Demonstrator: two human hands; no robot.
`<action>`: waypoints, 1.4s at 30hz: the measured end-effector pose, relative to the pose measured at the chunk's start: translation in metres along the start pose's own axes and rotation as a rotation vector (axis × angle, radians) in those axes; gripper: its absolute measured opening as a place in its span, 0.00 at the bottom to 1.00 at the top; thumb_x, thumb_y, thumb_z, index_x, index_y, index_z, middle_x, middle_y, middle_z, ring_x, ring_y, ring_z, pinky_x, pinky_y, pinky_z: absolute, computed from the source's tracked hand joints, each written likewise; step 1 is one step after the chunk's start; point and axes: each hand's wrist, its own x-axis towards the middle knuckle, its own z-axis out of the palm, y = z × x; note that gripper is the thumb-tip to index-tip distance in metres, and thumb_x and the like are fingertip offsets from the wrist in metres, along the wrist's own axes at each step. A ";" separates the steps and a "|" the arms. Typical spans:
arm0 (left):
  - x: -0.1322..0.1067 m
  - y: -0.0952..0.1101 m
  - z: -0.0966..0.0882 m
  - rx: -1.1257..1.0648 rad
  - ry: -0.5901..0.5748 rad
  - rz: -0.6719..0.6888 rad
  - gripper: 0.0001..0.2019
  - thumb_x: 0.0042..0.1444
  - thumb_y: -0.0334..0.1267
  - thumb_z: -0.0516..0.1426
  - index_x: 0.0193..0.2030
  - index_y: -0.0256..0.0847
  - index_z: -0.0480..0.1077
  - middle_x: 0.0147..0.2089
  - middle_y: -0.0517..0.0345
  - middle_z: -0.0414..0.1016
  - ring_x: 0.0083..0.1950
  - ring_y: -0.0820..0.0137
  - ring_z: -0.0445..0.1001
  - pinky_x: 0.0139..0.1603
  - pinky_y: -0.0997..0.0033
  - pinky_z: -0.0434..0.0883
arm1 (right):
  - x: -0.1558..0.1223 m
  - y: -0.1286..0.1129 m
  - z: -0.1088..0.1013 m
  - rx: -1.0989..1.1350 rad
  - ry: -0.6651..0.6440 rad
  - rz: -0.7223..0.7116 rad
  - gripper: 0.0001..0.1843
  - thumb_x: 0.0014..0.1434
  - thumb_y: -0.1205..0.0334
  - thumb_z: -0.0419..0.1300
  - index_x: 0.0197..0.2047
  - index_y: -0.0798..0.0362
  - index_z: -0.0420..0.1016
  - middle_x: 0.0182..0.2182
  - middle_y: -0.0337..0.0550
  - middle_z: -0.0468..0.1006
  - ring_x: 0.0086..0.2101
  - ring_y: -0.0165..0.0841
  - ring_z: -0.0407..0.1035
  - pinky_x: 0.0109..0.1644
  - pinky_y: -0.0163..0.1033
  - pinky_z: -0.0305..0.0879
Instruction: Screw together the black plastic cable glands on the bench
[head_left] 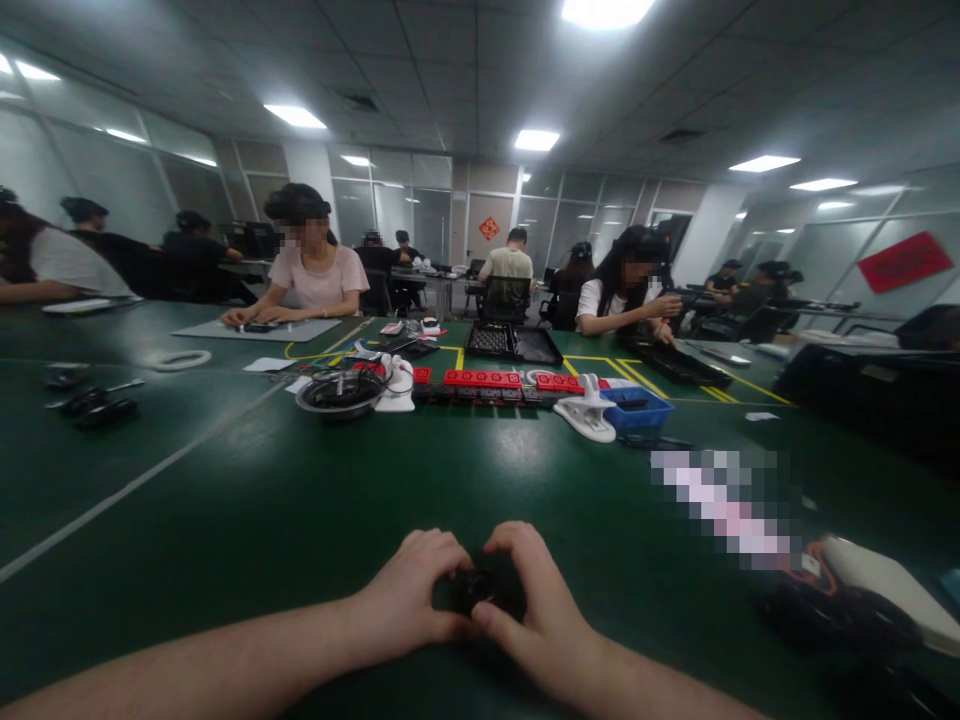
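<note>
Low over the green tabletop, a small black part with a round ring-shaped middle sits between my two hands. From the left, my left hand curls its fingers and thumb round one side of it. My right hand grips the other side, its thumb lying along the near edge and its fingers arched over the far side. The part is dark and partly covered by my fingers, so its exact kind cannot be made out.
Ahead stand a metal bowl of black parts, a red power-strip row, white clip bases and a blue bin. Black parts lie left; black rounded items lie right. Co-workers sit across the green table.
</note>
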 end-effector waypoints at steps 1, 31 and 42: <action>0.000 0.001 -0.001 -0.002 -0.003 -0.005 0.15 0.45 0.50 0.59 0.32 0.40 0.66 0.34 0.61 0.66 0.36 0.68 0.63 0.36 0.71 0.58 | 0.000 0.000 0.001 -0.019 0.011 0.029 0.18 0.48 0.54 0.58 0.41 0.53 0.60 0.36 0.45 0.65 0.37 0.35 0.61 0.40 0.42 0.62; 0.000 -0.001 0.002 0.031 0.007 0.000 0.14 0.43 0.44 0.62 0.32 0.40 0.65 0.34 0.64 0.65 0.37 0.70 0.62 0.37 0.71 0.57 | 0.005 -0.015 -0.009 -0.154 -0.145 -0.201 0.18 0.47 0.72 0.53 0.42 0.51 0.66 0.38 0.41 0.72 0.39 0.33 0.63 0.44 0.42 0.57; 0.000 -0.003 0.004 0.034 0.029 0.019 0.15 0.43 0.45 0.62 0.32 0.39 0.65 0.34 0.63 0.65 0.37 0.69 0.63 0.38 0.71 0.58 | 0.005 -0.013 -0.007 -0.192 -0.179 -0.248 0.18 0.46 0.72 0.51 0.42 0.51 0.64 0.42 0.41 0.71 0.43 0.35 0.61 0.49 0.44 0.56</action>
